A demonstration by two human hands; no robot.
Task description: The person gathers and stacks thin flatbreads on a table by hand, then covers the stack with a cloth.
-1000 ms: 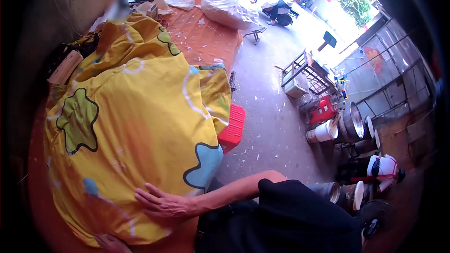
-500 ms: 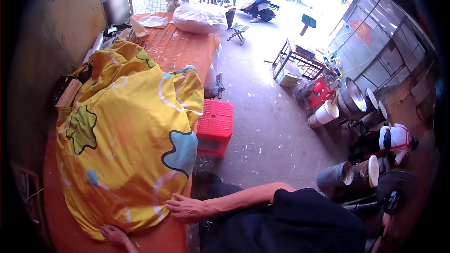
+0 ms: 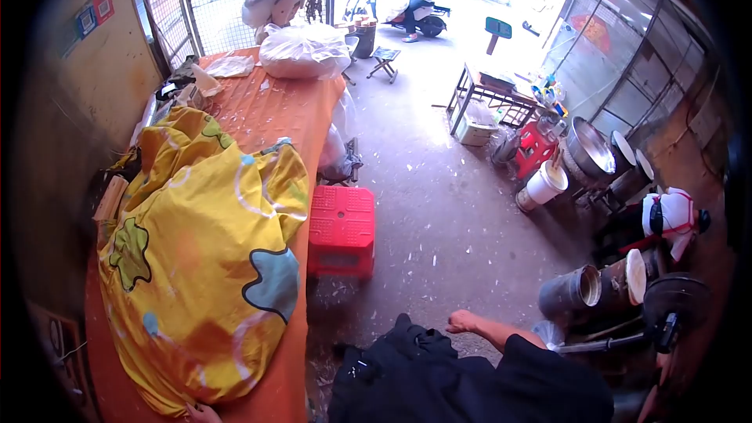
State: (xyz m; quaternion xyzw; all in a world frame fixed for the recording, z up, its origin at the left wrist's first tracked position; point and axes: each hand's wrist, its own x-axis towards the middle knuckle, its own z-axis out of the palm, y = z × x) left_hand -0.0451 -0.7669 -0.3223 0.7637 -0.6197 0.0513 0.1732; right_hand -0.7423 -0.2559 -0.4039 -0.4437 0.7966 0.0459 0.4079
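Observation:
A yellow cloth (image 3: 204, 266) with green and blue patches lies heaped over the orange-covered table (image 3: 290, 376); what is under it is hidden. At the bottom edge of the view, my left hand (image 3: 202, 413) is at the near hem of the cloth, its fingers closed on the fabric and the rest of the hand cut off. My right hand (image 3: 462, 321) is away from the cloth, over the floor in front of my dark clothing. Its fingers are curled in, and nothing shows in them.
A red plastic stool (image 3: 342, 227) stands against the table's right side. A filled clear plastic bag (image 3: 305, 51) sits at the table's far end. Along the right are a white bucket (image 3: 542, 188), a large metal pot (image 3: 587, 147) and dark cylinders (image 3: 570, 290). Outside, a person sits on a scooter (image 3: 429, 23).
My right hand has let go of the cloth's right edge and swung right, over the floor. My left hand stays at the near hem, lower in view. The camera view has shifted slightly.

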